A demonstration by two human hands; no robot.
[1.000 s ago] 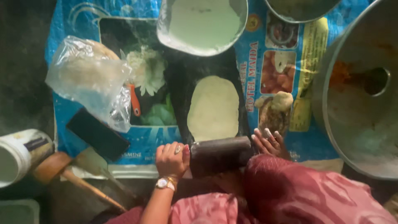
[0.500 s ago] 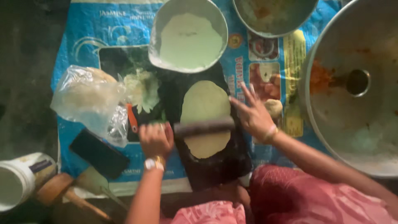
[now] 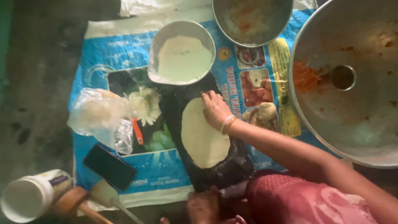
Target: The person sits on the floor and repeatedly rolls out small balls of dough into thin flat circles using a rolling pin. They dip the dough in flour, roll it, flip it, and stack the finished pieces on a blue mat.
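The flat, pale, oval sheet of rolled dough point(image 3: 203, 139) is seen lying on a dark stone rolling board point(image 3: 182, 108), which rests on a blue printed plastic sack point(image 3: 124, 49) spread over the floor. The right hand point(image 3: 215, 110) is laid on the upper right edge of the dough, fingers bent and held close together; whether the edge is pinched or only pressed cannot be told. A pale bangle point(image 3: 227, 123) is worn at that wrist. The left hand point(image 3: 203, 205) is seen at the bottom edge of the view, closed around one end of a dark cylindrical rolling pin point(image 3: 234, 191), which lies just below the board.

Just above the board, a round steel plate point(image 3: 155, 62) is set, holding another flat pale dough disc point(image 3: 184, 58). A steel bowl with orange-stained contents point(image 3: 251, 20) stands further up, and a large round steel pan with a central hole point(image 3: 344, 83) fills the right side. A small ball of dough point(image 3: 266, 111) lies on the sack just beside the right wrist. To the left of the board, a crumpled clear plastic bag point(image 3: 101, 120) is seen, with a dark rectangular phone point(image 3: 110, 166) below it and a white plastic jar point(image 3: 31, 196) at the lower left corner. A red patterned garment point(image 3: 306, 201) covers the person's lap.
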